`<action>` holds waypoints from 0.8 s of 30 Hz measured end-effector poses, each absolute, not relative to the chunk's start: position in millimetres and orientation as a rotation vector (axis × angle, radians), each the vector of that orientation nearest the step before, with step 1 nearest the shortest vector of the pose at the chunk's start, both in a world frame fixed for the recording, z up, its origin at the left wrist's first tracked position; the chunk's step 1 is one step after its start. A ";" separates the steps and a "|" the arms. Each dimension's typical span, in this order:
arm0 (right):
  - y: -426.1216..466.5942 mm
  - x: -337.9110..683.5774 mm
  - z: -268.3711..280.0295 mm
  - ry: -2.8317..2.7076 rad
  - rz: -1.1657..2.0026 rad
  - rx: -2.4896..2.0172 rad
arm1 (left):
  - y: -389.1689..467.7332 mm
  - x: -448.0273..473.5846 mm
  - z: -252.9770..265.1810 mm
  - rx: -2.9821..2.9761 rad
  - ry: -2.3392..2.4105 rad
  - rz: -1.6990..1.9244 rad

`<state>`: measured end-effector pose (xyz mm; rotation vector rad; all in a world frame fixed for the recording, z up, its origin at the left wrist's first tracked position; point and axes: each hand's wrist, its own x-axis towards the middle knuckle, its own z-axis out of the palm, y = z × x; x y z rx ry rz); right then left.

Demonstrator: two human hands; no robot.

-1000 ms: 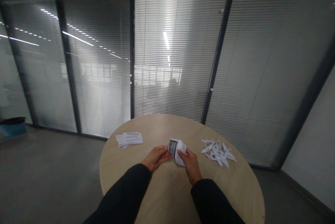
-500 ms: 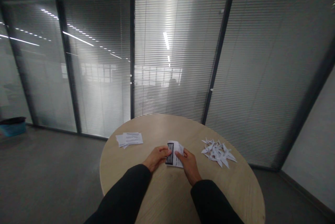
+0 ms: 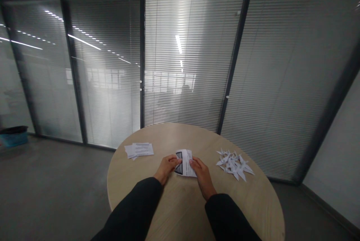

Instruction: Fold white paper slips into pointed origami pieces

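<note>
The left hand [image 3: 166,169] is holding the left edge of a printed paper [image 3: 186,164], its thumb lying on the dark printed block at that side. The right hand [image 3: 203,175] is gripping the paper's right edge, its thumb pressing on the face near the lines of text, so both hands are closing narrowly on the one piece, with the paper spanning the gap between them. The paper is sitting in front of the person, over the middle of the round wooden bench [image 3: 174,211]; whether its lower edge is touching the surface, one cannot tell. It is looking slightly bent, its printed side facing up toward the wearer. To the left of the left hand, a few overlapping printed slips [image 3: 143,149] are lying flat near the bench's edge, the top one showing rows of text. To the right of the right hand, a loose heap of folded white paper shapes [image 3: 234,164] is resting on the bench, their sharp points sticking out in several directions. Dark sleeves [image 3: 135,203] are covering both forearms down to the wrists. Beyond the bench, a glass partition with blinds [image 3: 182,113] is reflecting strips of light, and a blue bin [image 3: 14,138] is standing on the grey floor [image 3: 62,184] at the far left.
</note>
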<state>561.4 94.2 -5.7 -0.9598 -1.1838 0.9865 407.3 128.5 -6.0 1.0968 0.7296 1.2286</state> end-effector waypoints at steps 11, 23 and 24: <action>91.5 561.8 -4.0 -1.213 1.050 -0.935 | 129.3 405.3 -5.8 1.072 0.766 1.272; 91.8 561.9 -4.7 -1.132 1.070 -0.961 | 131.3 403.3 -5.8 1.049 0.791 1.356; 92.7 562.2 -5.2 -1.138 1.056 -0.979 | 131.6 403.1 -6.1 1.054 0.816 1.358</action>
